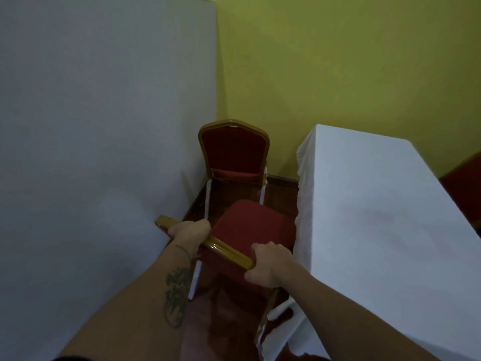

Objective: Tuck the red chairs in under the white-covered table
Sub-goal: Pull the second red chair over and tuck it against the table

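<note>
Left hand and right hand both clamp the gold top rail of near red chair, in the aisle between left white-covered desk and right desk. Second red chair by yellow wall.

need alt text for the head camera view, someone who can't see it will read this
Both hands, left hand and right hand, grip the gold top rail of a red chair in a narrow aisle between two white-covered tables. A second red chair stands ahead against a yellow wall.
</note>
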A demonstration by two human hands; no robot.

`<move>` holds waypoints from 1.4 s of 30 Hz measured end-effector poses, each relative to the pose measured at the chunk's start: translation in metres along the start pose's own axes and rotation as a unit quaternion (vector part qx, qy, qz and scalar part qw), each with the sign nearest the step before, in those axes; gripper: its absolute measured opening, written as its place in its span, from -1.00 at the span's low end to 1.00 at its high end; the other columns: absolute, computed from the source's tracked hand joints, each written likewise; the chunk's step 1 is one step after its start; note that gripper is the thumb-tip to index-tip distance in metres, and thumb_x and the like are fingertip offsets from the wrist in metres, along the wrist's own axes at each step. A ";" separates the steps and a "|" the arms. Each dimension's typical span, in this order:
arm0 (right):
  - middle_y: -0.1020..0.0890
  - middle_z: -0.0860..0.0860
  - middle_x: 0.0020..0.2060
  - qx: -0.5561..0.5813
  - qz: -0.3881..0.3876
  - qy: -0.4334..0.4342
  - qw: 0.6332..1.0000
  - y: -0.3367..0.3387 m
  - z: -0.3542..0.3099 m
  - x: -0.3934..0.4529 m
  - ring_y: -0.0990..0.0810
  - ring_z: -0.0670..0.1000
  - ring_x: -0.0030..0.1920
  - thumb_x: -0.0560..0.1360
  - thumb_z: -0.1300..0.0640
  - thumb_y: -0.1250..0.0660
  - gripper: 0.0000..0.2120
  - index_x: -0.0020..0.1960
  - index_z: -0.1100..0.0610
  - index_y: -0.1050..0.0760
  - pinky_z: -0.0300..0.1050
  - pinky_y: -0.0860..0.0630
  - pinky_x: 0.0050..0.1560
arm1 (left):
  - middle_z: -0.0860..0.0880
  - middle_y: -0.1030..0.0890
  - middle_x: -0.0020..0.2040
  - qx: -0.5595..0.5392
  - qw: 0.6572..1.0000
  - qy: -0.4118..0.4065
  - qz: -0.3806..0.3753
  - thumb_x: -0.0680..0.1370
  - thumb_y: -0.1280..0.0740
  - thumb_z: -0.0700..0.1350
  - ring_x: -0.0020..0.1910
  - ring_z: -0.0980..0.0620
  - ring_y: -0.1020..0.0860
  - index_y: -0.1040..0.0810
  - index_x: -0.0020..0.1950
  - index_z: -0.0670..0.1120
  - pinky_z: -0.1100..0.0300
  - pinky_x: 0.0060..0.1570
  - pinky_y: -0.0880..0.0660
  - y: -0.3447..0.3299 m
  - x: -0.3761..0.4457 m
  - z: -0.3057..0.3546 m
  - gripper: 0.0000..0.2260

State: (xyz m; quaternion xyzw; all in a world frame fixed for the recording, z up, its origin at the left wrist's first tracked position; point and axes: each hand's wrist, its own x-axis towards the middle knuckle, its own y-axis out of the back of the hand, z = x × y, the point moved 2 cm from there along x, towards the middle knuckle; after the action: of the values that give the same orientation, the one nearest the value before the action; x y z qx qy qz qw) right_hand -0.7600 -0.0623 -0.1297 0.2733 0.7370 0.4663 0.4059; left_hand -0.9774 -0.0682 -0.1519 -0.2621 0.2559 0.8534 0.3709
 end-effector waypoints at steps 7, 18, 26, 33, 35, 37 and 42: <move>-0.62 0.07 -0.07 -0.063 0.009 0.011 0.998 -0.002 -0.010 0.009 -0.63 0.14 -0.06 0.44 -0.21 -0.28 -0.67 -0.10 0.06 -0.45 0.04 -0.59 0.02 | -0.25 -0.43 0.33 0.002 0.999 -0.042 0.025 0.40 -0.47 -0.18 0.23 -0.23 -0.57 -0.13 0.50 -0.29 -0.14 0.18 -0.61 -0.007 0.020 0.013 -0.22; -0.61 0.15 0.10 -0.074 0.016 -0.039 0.996 0.013 -0.068 0.058 -0.60 0.22 0.10 0.53 -0.11 -0.27 -0.62 0.16 0.16 -0.54 0.04 -0.50 0.03 | -0.26 -0.61 0.17 0.130 0.980 -0.116 -0.099 0.28 -0.42 -0.02 -0.04 -0.15 -0.65 -0.31 0.47 -0.33 0.09 -0.40 -0.58 0.009 0.111 0.065 -0.18; -0.64 0.15 0.13 -0.037 0.038 -0.119 0.992 0.017 -0.126 0.090 -0.62 0.22 0.13 0.54 -0.10 -0.27 -0.62 0.18 0.15 -0.58 0.03 -0.51 0.07 | -0.25 -0.57 0.24 0.204 0.950 -0.154 -0.181 0.16 -0.46 0.00 -0.05 -0.15 -0.67 -0.37 0.42 -0.27 0.15 -0.55 -0.57 0.019 0.170 0.108 -0.13; -0.63 0.12 -0.01 0.024 0.003 -0.166 0.986 0.016 -0.149 0.102 -0.64 0.20 0.04 0.53 -0.12 -0.30 -0.69 0.03 0.14 -0.55 -0.02 -0.49 -0.08 | -0.22 -0.59 0.23 0.274 0.914 -0.179 -0.240 0.24 -0.50 0.01 0.04 -0.19 -0.65 -0.45 0.37 -0.22 -0.03 -0.21 -0.69 0.008 0.186 0.131 -0.26; -0.62 0.17 0.10 0.038 0.005 -0.179 0.983 0.014 -0.152 0.105 -0.62 0.23 0.11 0.54 -0.15 -0.29 -0.60 0.12 0.17 -0.56 0.02 -0.51 0.00 | -0.22 -0.62 0.16 0.280 0.908 -0.181 -0.253 0.32 -0.47 -0.06 0.04 -0.19 -0.66 -0.51 0.28 -0.23 -0.09 -0.06 -0.69 0.007 0.170 0.138 -0.44; -0.62 0.18 0.12 0.054 0.001 -0.191 0.980 0.012 -0.153 0.107 -0.61 0.24 0.13 0.53 -0.17 -0.29 -0.57 0.14 0.18 -0.56 0.04 -0.53 0.05 | -0.20 -0.60 0.19 0.296 0.898 -0.181 -0.272 0.22 -0.49 0.01 0.04 -0.18 -0.66 -0.44 0.36 -0.22 -0.07 -0.10 -0.69 0.001 0.176 0.142 -0.25; -0.59 0.18 0.18 0.074 -0.012 -0.206 0.976 0.016 -0.150 0.113 -0.59 0.24 0.17 0.52 -0.18 -0.33 -0.53 0.21 0.18 -0.52 0.04 -0.51 0.04 | -0.22 -0.55 0.26 0.334 0.873 -0.195 -0.295 0.09 -0.50 0.14 0.07 -0.23 -0.65 -0.29 0.47 -0.15 -0.11 -0.13 -0.71 -0.019 0.218 0.144 -0.01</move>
State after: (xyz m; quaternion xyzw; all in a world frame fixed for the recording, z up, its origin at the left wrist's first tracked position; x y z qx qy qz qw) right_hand -0.9469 -0.0374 -0.1184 0.3841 0.6731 0.3391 0.5333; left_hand -1.1281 0.1421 -0.1901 -0.0139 0.3591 0.6014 0.7136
